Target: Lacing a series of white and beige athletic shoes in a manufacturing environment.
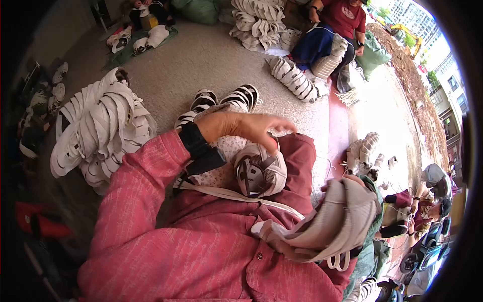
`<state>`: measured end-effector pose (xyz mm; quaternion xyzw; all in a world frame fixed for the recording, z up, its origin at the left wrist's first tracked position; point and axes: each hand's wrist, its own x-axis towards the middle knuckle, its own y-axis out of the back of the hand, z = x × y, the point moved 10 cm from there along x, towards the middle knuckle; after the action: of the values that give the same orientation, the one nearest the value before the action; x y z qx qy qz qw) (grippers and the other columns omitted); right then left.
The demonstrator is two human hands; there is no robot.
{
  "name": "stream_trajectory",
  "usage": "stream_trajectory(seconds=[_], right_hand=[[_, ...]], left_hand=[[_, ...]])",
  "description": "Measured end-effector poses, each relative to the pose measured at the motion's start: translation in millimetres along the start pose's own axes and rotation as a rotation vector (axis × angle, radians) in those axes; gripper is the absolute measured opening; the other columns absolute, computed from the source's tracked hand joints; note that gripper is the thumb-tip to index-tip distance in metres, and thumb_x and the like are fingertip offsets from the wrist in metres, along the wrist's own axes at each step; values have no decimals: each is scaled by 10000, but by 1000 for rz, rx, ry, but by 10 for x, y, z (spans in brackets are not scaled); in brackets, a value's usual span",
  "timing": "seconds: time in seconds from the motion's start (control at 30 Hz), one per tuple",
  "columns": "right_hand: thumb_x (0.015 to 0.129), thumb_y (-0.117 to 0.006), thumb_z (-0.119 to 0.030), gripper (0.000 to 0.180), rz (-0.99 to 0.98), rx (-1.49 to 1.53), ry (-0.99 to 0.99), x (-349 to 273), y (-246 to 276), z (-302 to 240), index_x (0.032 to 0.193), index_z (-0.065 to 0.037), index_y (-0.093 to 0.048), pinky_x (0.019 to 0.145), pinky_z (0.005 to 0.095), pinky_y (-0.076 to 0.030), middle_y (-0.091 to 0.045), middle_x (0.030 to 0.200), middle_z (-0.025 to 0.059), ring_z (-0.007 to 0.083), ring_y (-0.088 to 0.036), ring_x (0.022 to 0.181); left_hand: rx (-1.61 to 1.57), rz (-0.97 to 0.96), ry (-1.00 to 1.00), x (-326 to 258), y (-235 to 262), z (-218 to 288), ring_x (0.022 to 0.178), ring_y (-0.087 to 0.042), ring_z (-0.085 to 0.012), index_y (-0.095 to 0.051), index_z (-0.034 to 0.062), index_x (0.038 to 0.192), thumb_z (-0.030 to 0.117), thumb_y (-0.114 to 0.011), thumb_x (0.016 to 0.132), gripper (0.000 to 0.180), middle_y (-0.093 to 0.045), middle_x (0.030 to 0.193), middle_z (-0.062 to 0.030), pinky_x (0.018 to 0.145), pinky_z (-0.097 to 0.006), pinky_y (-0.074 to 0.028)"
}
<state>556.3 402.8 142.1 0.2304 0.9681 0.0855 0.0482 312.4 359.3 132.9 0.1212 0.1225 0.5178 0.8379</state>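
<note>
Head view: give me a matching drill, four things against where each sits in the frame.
Things:
1. left hand
2. grey and white mesh shoe upper with dark trim
3. big heap of white shoe parts
4. person in a red shirt

Places:
A. seated at the top right
B. on the floor at the left
C. on the lap in the pink shirt, under the left hand
D. raised at the centre, above the lap

Pairs: 1-D, 2-C, 3-B, 4-A
</note>
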Motion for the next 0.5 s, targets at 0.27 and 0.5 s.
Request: stream_trajectory(seconds=[0.27, 0.5], right_hand=[[724, -733, -250, 755, 206, -84, 34, -846, 292, 494, 1355, 6, -404, 1004, 347, -411, -515, 1294, 123, 219, -521, 1162], [733, -733, -173, 742, 389, -146, 110, -1214, 430, 689, 1371, 3, -396, 1009, 339, -399, -504, 1325, 119, 206, -506, 1180]], left_hand=[[270, -207, -124, 85, -538, -31, 1228, -473, -291, -453, 44, 1364, 250, -765, 634, 820, -490, 1306, -180, 1022, -342, -391], [261, -3, 316, 344, -13, -461, 1075, -580, -259, -546, 81, 1280, 247, -714, 666, 657, -598, 1175, -161, 914, -327, -457]])
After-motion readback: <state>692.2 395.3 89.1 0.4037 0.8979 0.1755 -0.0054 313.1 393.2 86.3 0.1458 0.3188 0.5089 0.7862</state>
